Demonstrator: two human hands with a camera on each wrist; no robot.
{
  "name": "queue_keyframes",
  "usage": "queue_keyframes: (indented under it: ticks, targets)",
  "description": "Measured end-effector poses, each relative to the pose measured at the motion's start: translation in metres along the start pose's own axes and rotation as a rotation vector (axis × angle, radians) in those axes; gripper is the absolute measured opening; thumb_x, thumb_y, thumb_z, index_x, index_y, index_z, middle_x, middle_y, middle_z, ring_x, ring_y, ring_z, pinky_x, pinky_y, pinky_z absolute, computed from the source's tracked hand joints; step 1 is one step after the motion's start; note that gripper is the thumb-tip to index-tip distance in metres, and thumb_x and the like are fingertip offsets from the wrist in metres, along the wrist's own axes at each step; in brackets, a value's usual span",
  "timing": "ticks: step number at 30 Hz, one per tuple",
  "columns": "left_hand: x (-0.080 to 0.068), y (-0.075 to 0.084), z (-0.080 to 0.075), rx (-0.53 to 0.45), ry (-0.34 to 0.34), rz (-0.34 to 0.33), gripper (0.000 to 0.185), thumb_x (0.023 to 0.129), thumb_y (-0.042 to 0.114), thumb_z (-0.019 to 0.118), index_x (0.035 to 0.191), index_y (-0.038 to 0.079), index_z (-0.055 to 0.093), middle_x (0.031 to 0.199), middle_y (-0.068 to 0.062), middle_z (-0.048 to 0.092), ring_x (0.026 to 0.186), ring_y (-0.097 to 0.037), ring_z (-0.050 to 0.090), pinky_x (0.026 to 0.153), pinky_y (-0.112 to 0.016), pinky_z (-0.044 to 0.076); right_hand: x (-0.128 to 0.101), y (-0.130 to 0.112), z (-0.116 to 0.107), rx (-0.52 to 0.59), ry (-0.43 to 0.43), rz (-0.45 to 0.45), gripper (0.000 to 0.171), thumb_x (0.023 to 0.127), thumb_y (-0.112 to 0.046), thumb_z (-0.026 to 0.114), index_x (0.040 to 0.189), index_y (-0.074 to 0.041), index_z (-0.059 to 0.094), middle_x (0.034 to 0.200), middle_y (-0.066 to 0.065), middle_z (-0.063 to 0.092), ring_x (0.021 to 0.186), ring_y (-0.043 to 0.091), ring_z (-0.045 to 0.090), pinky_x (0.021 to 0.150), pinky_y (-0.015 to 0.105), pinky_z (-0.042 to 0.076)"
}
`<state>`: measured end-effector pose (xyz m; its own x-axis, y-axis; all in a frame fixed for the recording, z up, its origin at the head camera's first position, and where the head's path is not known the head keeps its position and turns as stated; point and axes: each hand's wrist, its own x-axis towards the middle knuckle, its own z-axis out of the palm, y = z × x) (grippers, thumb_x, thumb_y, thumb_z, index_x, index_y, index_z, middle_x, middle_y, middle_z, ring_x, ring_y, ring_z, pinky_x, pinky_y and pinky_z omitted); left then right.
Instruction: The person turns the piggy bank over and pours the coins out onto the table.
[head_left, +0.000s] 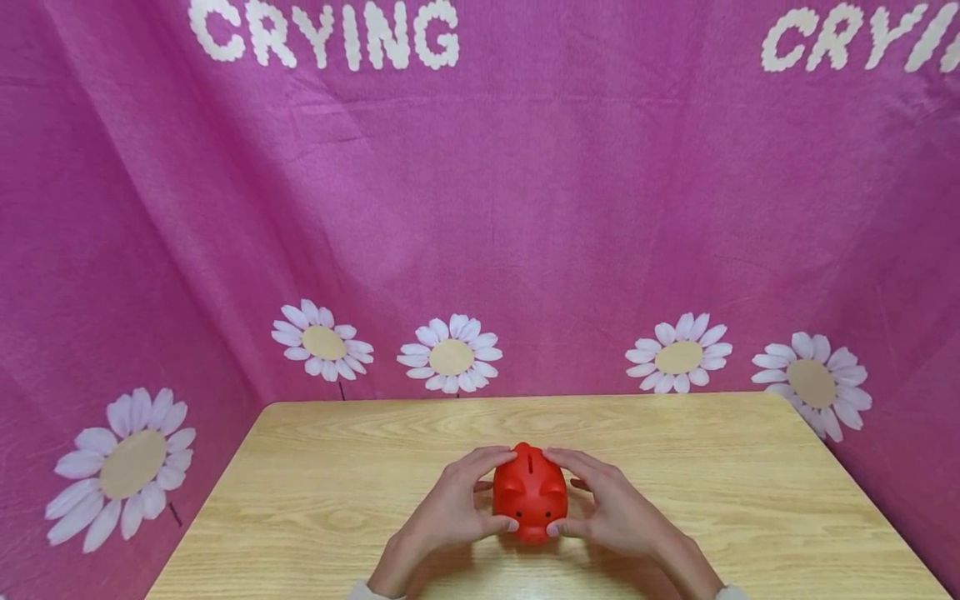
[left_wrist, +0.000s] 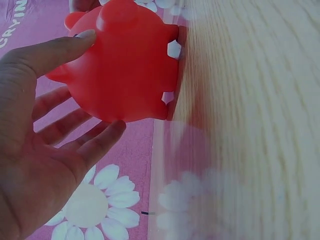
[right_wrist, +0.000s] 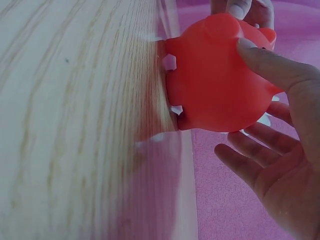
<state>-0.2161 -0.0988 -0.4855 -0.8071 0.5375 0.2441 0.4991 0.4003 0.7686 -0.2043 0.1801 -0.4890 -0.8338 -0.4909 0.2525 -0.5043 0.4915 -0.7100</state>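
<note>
Red piggy bank (head_left: pixel 529 492) stands on the wooden bench (head_left: pixel 315 483), near its front edge, snout toward the person. The left hand (head_left: pixel 457 504) and the right hand (head_left: pixel 609 504) hold it from both sides, fingers (left_wrist: pixel 70 45) curled around its body.

Both forearms are extended forward from the near edge, angled inward toward the red piggy bank (head_left: pixel 530 493), which serves as the landmark. The left hand (head_left: pixel 457 507) is placed against the bank's left side, the right hand (head_left: pixel 609 508) against its right side. Each hand is cupped: the fingers are curved over the bank's far upper part, and the thumbs are pressed near its snout on the near side. In the wrist views, the palms are seen held slightly away from the bank, with the fingers spread and gently bent.
</note>
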Motion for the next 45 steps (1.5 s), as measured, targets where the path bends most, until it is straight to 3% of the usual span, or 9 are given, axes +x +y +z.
queue_keyframes:
  ticks: [6, 11, 16, 24, 34, 45]
  targets:
    - [0.001, -0.001, 0.000, -0.033, 0.021, 0.025, 0.074, 0.082, 0.013, 0.093, 0.150, 0.012, 0.061, 0.154, -0.011, 0.060, 0.136, -0.035, 0.064, 0.101, -0.035, 0.064, 0.001, -0.001, -0.001, 0.013, 0.012, -0.009, 0.083, 0.085, -0.037, 0.092, 0.155, -0.016, 0.055, 0.154, 0.008, 0.062, 0.137, 0.034, 0.063, 0.104, 0.049, 0.062]
    - [0.001, 0.005, -0.003, -0.119, 0.063, 0.006, 0.070, 0.084, 0.014, 0.092, 0.148, 0.013, 0.063, 0.151, -0.008, 0.064, 0.134, -0.033, 0.065, 0.100, -0.033, 0.063, 0.000, -0.003, -0.004, 0.071, 0.041, 0.006, 0.080, 0.085, -0.044, 0.091, 0.153, -0.017, 0.058, 0.151, 0.003, 0.066, 0.133, 0.030, 0.067, 0.105, 0.047, 0.062]
    - [0.001, 0.012, -0.007, -0.213, 0.116, -0.044, 0.068, 0.085, 0.021, 0.092, 0.148, 0.019, 0.064, 0.148, -0.001, 0.067, 0.135, -0.030, 0.064, 0.100, -0.035, 0.064, 0.000, -0.005, -0.006, 0.147, 0.084, -0.043, 0.072, 0.089, -0.036, 0.089, 0.151, -0.018, 0.059, 0.145, 0.005, 0.069, 0.127, 0.020, 0.070, 0.101, 0.048, 0.064]
    - [0.000, 0.020, -0.010, -0.273, 0.149, -0.042, 0.063, 0.089, 0.024, 0.089, 0.147, 0.023, 0.065, 0.151, 0.001, 0.064, 0.138, -0.028, 0.061, 0.099, -0.032, 0.064, 0.000, -0.011, -0.006, 0.291, 0.157, 0.003, 0.064, 0.091, -0.021, 0.087, 0.149, -0.024, 0.062, 0.146, 0.008, 0.067, 0.127, 0.000, 0.062, 0.097, 0.036, 0.066]
    - [-0.001, 0.027, -0.014, -0.197, 0.143, 0.156, 0.080, 0.084, 0.020, 0.091, 0.156, 0.020, 0.056, 0.155, -0.007, 0.059, 0.136, -0.021, 0.060, 0.099, -0.034, 0.065, 0.002, -0.022, -0.010, 0.346, 0.211, -0.027, 0.057, 0.094, -0.012, 0.083, 0.147, -0.021, 0.064, 0.139, 0.008, 0.069, 0.121, 0.007, 0.067, 0.095, 0.028, 0.065]
    - [0.000, 0.029, -0.008, -0.186, 0.199, 0.284, 0.084, 0.085, 0.014, 0.092, 0.158, 0.019, 0.051, 0.153, -0.009, 0.062, 0.138, -0.024, 0.060, 0.097, -0.036, 0.065, 0.002, -0.027, -0.013, 0.407, 0.213, 0.012, 0.040, 0.101, -0.009, 0.072, 0.140, -0.011, 0.066, 0.128, 0.005, 0.073, 0.115, 0.009, 0.071, 0.092, 0.030, 0.066]
